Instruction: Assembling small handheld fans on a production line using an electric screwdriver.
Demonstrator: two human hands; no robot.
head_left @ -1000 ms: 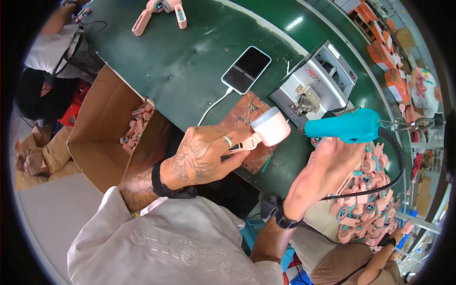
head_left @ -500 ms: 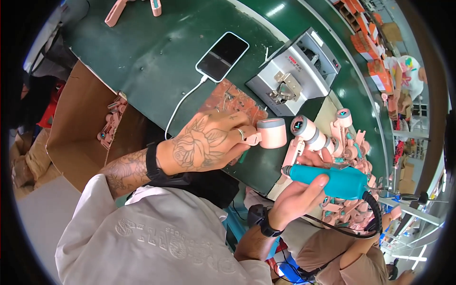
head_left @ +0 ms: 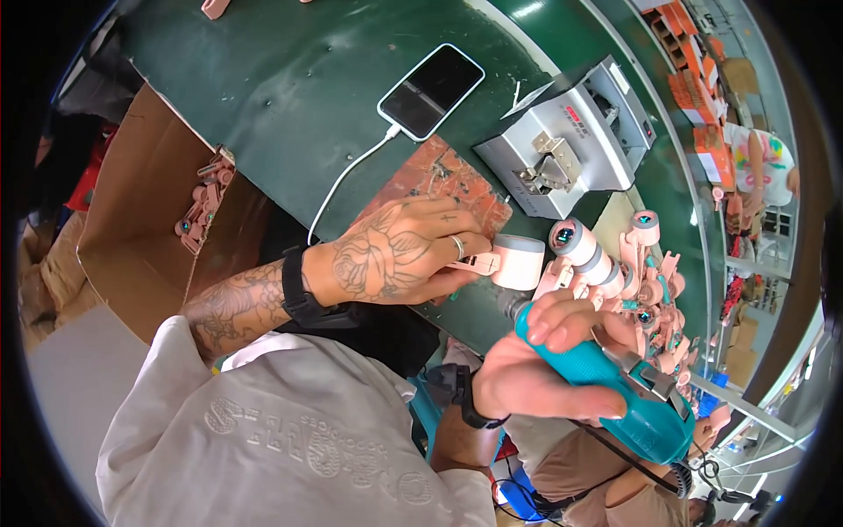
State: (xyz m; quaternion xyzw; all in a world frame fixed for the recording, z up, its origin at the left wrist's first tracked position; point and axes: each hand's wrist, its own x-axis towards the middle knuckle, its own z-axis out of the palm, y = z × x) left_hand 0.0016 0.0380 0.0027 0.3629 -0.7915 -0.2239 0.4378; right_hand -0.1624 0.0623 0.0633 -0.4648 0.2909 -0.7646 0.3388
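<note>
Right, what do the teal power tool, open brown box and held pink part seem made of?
Teal power tool: probably glossy moulded plastic, by the sheen along its rounded body.
Brown box: matte cardboard, by its thin, folded walls.
Held pink part: likely smooth plastic; even colour, soft highlights.

Equipped with a dark green bench (head_left: 272, 123), scuffed and dented on top, bordered along the far side by a pale strip (head_left: 518, 34). Beyond the strip, at the upper edge, glossy and green, with a bright light reflection (head_left: 527, 10). At right, stacked with orange boxes (head_left: 713, 162). At lower right, fitted with pale metal rails (head_left: 746, 409). At lower left, flat and pale grey; not determinable as floor or board.
</note>
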